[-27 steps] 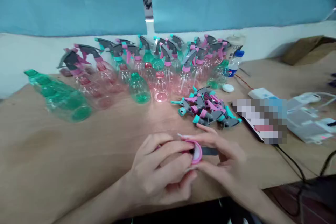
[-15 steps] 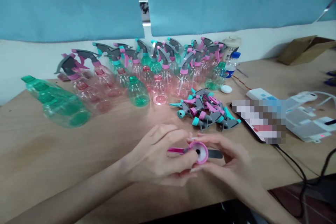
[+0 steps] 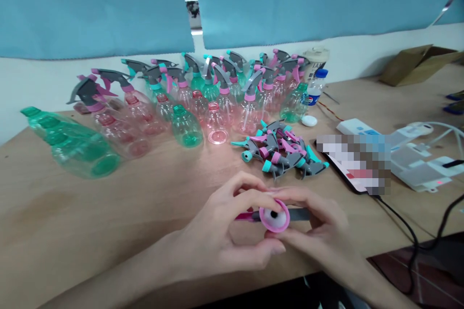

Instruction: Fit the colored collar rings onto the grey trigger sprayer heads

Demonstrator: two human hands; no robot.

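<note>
Between my hands, low over the table, is a grey spray trigger head with a pink collar [image 3: 274, 216]. The collar's open mouth faces me and shows a white inside with a dark hole. My right hand [image 3: 319, 224] is closed around its right side, thumb below the collar and fingers above. My left hand [image 3: 232, 227] curves around the other side, its fingertips at the collar's upper rim. The left thumb stands apart below the collar. Behind the hands lies a pile of loose spray trigger heads [image 3: 281, 147] in grey, pink and teal.
Beyond the pile stand several pink and green spray bottles, some with heads fitted; an uncapped green bottle [image 3: 186, 128] is in front. Green bottles [image 3: 85, 149] lie at left. A phone [image 3: 353, 166], white device [image 3: 416, 159], blue-capped bottle [image 3: 315, 88] and cardboard box [image 3: 416, 65] are right.
My left thumb has moved off the collar's mouth and down, while my left fingertips have come onto its upper rim. The right hand keeps its hold. The view has shifted slightly.
</note>
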